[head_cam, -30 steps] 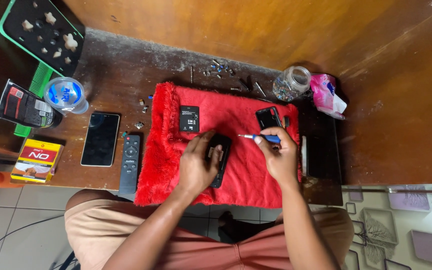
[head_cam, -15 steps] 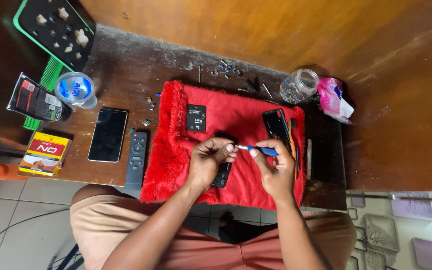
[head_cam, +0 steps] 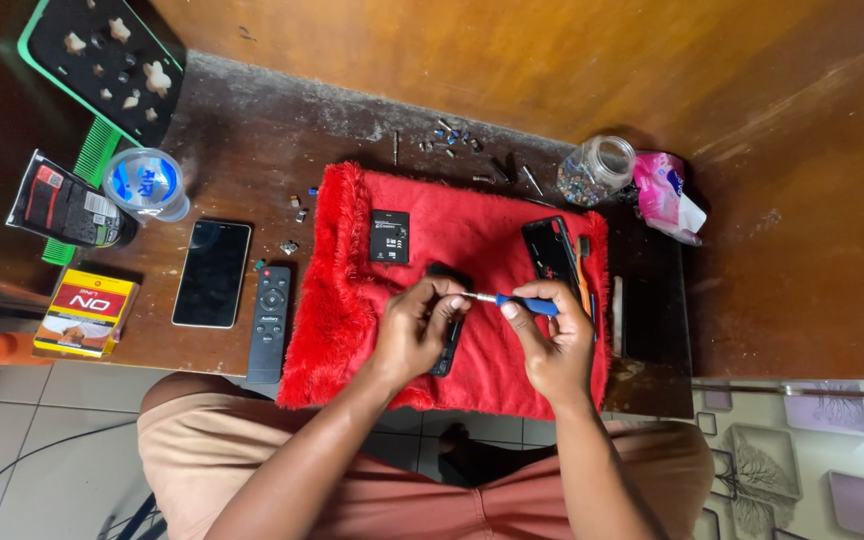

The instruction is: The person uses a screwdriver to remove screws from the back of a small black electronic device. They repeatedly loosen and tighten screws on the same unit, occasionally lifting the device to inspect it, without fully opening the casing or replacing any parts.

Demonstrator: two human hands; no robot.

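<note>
A: What fills the frame, biggest first?

B: A dark brown wooden desk (head_cam: 282, 150) spans the upper half; on it, at centre, lies a fluffy red rectangular cloth mat (head_cam: 472, 235).

A: And on the mat?

B: A slim black handset-shaped device (head_cam: 446, 345) lies just below centre, its long axis running top to bottom of the frame. A second black phone body (head_cam: 550, 252) sits toward the mat's upper right, and a small black square battery (head_cam: 390, 237) toward its upper left.

A: The hands?

B: The left hand (head_cam: 414, 330) rests on the slim device, its fingertips pinched together above the upper end. The right hand (head_cam: 550, 335) grips a small blue-handled screwdriver (head_cam: 517, 302), which lies crosswise, tip pointing left to the left fingertips. I cannot tell whether they hold anything. The left is nearer; the device lies left of the right hand.

A: Left of the mat?

B: A black smartphone (head_cam: 212, 272) and a narrow black remote control (head_cam: 271, 322), lying flat.
</note>
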